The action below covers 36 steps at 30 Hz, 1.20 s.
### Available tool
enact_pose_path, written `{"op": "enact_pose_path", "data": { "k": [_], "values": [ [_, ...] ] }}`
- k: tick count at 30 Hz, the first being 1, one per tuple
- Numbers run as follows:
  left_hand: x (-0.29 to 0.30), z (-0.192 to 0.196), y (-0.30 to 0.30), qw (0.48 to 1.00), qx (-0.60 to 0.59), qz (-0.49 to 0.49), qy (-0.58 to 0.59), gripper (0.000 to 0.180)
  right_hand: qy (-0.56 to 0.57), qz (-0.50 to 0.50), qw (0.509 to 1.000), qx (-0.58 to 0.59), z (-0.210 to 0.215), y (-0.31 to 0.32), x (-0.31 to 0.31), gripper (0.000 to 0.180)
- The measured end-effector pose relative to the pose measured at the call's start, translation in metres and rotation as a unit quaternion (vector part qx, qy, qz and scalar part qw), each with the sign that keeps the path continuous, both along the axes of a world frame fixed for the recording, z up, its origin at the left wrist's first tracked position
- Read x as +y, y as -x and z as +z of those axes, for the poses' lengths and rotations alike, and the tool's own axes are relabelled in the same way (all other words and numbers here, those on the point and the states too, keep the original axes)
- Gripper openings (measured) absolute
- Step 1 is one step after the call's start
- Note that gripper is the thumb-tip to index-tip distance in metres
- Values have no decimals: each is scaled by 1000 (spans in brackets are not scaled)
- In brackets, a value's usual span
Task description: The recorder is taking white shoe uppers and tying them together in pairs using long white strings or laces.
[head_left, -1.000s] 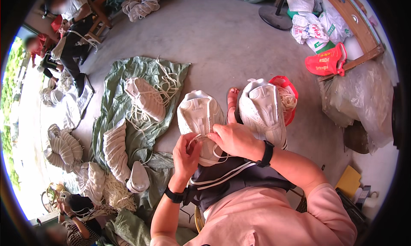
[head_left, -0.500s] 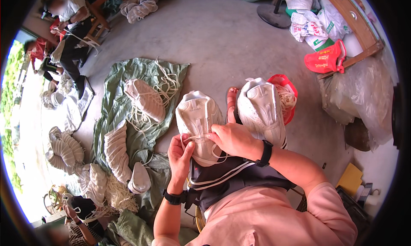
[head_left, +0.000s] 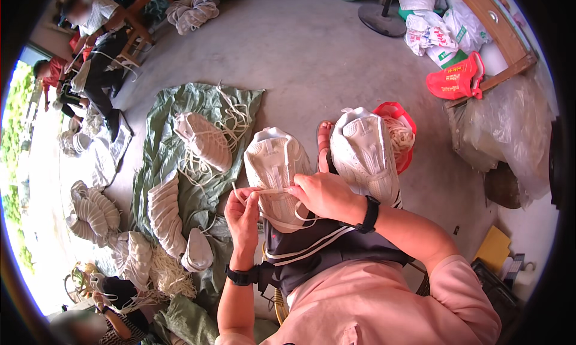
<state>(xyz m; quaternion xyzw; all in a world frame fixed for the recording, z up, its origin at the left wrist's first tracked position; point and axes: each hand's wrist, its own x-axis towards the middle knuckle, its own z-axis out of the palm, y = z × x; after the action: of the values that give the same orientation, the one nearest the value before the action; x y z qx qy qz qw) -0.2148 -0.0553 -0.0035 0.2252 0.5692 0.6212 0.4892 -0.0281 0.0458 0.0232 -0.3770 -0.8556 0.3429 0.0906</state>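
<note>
A white shoe upper (head_left: 275, 159) lies across my left thigh, toe end away from me. My left hand (head_left: 243, 216), just left of it, pinches a pale shoelace (head_left: 264, 191) between thumb and finger, a short end sticking up above them. Over the right side of this upper, my right hand (head_left: 327, 195) is closed on the same lace, so it runs taut between the two hands. A loose loop of lace hangs below my right fingers. Beside it on the right, a second white shoe upper (head_left: 363, 144) rests on my other leg.
A green plastic sheet (head_left: 157, 123) on the floor carries more white uppers (head_left: 203, 142) and tangled laces. A red bag of laces (head_left: 414, 126) stands right of my legs. White plastic bags (head_left: 429, 36) lie at far right. Other people sit along the left.
My left hand has moved slightly left and down, drawing the lace out from the upper. My right hand stays almost in place.
</note>
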Motion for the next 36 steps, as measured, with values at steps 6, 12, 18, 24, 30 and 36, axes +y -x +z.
{"op": "enact_pose_path", "data": {
  "k": [6,12,18,24,30,36],
  "values": [
    [-1,-1,-1,1000,0,26,10,14,-32,0,999,34,0,-1,0,25],
    [-7,16,27,992,40,118,-27,15,-3,9,1000,-13,2,-3,4,27],
    [-42,34,100,968,64,235,-59,21,-4,17,1000,13,1,-10,6,26],
    [-93,54,171,940,61,336,-5,27,4,14,1000,25,0,-13,8,25],
    [-167,58,267,909,115,401,22,24,-3,4,999,42,2,-16,10,23],
    [-244,69,339,895,196,395,64,41,-9,8,999,50,3,-21,9,23]
  ]
}}
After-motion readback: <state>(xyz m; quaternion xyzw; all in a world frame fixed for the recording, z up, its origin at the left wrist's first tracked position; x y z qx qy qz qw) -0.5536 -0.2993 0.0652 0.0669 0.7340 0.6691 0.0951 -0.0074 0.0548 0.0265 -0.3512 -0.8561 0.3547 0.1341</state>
